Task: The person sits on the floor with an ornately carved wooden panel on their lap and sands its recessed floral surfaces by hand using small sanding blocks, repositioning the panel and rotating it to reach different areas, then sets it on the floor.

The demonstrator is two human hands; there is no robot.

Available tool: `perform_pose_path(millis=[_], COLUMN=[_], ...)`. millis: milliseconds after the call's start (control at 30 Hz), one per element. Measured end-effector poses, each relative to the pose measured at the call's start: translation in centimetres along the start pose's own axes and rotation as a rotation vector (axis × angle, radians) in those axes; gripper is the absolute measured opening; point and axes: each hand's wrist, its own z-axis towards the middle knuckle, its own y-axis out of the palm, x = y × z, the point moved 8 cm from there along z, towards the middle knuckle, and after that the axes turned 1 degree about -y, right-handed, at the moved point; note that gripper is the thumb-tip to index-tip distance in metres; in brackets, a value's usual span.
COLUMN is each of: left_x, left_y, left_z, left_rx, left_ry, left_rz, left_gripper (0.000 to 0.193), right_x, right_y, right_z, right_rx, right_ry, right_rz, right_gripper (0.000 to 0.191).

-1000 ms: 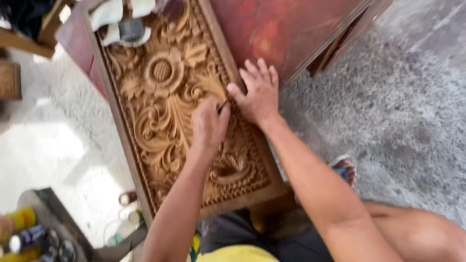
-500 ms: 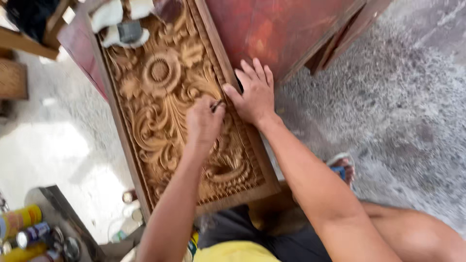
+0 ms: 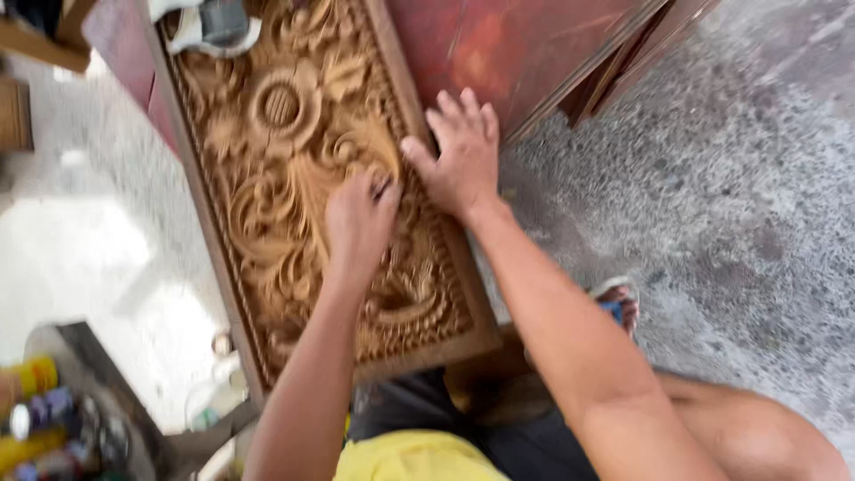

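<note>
1. A long light-brown wooden panel carved with flowers and leaves (image 3: 294,178) lies across the person's lap.
2. The left hand (image 3: 359,216) is curled around a small dark tool (image 3: 385,187) on the carving.
3. The right hand (image 3: 459,156) rests flat, fingers spread, on its right edge.

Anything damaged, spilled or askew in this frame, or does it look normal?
Nothing clearly stands out. The carved panel lies flat and looks intact; a dark line by its round flower may be a crack or just carving, too blurred to tell. The left hand is closed on the carving, with a small tool hardly visible, and the right hand rests flat on the frame edge.
</note>
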Motion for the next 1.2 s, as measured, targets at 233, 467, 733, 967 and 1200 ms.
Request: perform_pose_path(millis=[233, 467, 733, 967, 1200], left_x=[-1.4, -0.1, 4.5, 5.3, 1.9], left_y=[0.2, -0.1, -0.9, -1.1, -2.4], left_z=[-0.7, -0.9, -2.7, -2.8, -2.9], left_rx=[0.008, 0.014, 0.144, 0.213, -0.115], left_ry=[-0.085, 0.12, 0.394, 0.399, 0.416], left_rz=[0.322, 0.354, 0.548, 0.5, 0.634], left_gripper=[0.019, 0.013, 0.013, 0.012, 0.021], right_x=[0.8, -0.2, -1.6, -1.8, -1.5], right_y=[0.7, 0.4, -1.1, -1.4, -0.6], right_z=[-0.4, 0.0, 0.2, 0.1, -0.1], right_rx=[0.028, 0.017, 0.049, 0.076, 0.053], right_ry=[0.005, 0.024, -0.005, 0.004, 0.014], right_rz=[0.045, 0.033, 0.007, -0.007, 0.026], right_gripper=[0.064, 0.062, 0.063, 0.063, 0.061])
